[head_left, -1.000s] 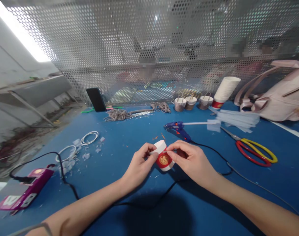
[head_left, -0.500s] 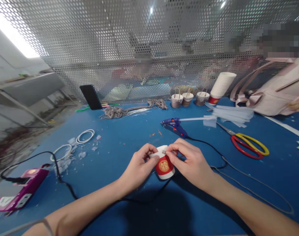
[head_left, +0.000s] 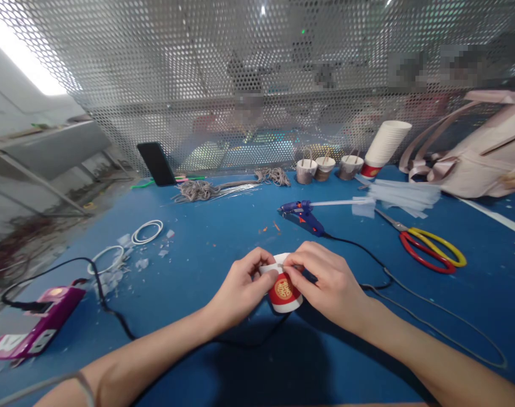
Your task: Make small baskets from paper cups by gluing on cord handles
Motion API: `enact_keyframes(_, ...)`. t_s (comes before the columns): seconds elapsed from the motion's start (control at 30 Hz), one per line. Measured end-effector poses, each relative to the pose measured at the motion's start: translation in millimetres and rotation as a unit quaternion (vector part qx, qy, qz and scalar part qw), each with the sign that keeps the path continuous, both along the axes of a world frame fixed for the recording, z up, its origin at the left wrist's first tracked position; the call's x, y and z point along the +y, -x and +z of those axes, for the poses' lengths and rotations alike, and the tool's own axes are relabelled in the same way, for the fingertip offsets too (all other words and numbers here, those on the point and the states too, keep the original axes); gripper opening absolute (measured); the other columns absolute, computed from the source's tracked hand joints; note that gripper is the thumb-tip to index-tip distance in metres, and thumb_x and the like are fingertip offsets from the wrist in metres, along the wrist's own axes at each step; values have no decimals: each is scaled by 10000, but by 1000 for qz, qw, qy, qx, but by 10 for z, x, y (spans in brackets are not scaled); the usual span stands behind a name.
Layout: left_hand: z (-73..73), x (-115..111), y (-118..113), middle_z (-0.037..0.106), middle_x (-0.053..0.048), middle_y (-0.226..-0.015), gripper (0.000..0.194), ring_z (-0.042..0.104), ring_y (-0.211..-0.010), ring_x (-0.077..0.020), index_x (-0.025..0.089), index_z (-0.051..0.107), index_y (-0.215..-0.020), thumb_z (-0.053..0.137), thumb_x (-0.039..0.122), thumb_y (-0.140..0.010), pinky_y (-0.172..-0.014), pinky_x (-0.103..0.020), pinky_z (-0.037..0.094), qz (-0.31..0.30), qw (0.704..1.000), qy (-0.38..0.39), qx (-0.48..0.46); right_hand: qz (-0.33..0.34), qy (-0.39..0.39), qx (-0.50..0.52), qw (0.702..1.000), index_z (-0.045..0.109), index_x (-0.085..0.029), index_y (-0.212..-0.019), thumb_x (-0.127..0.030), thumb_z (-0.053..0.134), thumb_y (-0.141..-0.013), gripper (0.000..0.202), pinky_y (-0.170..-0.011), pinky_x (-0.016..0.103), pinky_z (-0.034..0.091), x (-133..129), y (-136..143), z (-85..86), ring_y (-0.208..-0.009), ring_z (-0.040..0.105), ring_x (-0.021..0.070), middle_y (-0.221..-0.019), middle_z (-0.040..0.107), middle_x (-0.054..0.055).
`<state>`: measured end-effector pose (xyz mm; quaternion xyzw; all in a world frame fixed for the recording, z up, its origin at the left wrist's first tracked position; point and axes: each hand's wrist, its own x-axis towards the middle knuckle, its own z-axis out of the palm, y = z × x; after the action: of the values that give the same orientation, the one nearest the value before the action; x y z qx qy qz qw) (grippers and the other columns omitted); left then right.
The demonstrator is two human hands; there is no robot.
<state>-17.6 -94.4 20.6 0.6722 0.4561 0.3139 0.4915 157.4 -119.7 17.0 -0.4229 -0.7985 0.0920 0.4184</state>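
Nearer than glue gun (head_left: 303, 216), pinching paper cup (head_left: 284, 290) by rim with left grip (head_left: 245, 284); cannot tell hold of right grip (head_left: 330, 278). Likely light, easily crushed; take rim gently.

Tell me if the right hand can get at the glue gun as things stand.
Probably yes: the glue gun lies just beyond the right hand, handle slanting toward it, with nothing visible standing between. The hand is at the cup's rim, though, and would likely have to leave that first.
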Motion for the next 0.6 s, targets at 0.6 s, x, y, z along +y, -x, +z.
enact_keyframes(0.6, 23, -5, 9, 481, 31, -597, 202, 413, -585, -103, 168, 521, -653, 502, 300, -804, -553, -211, 348, -27, 998, -64, 11, -7, -4, -26, 1000, 596, -178, -775, -133, 452, -894, 192, -613, 282, 425, -24, 10, 23, -661, 530, 155, -705, 587, 39)
